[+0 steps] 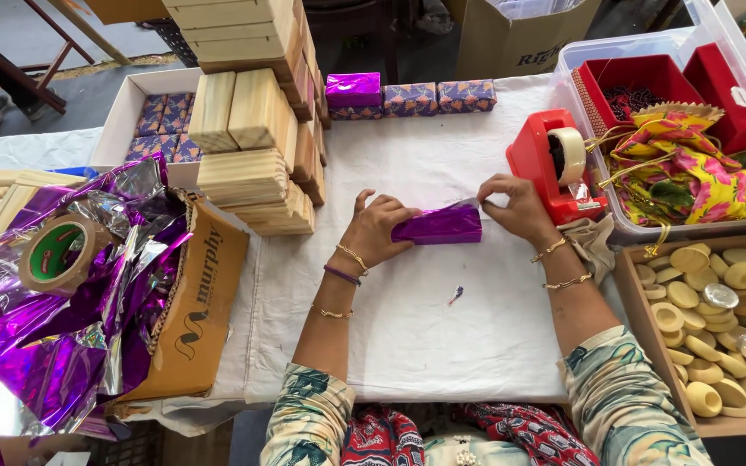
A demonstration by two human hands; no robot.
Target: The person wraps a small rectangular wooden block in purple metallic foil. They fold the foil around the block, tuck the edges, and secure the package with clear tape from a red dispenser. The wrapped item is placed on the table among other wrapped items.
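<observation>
At the centre of the white-clothed surface point(442, 336), the left hand point(376, 230) clamps the purple foil-wrapped rectangular block point(439, 226) while the right hand point(515, 205) pinches its end flap, probably mid-wrap; sealing calls for tape from the red tape dispenser point(553, 162).

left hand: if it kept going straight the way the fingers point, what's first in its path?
The left hand points up and right, across the purple foil-wrapped box it already touches. Past that, likely bare white cloth, then the row of wrapped boxes at the far edge; depth is unclear.
</observation>
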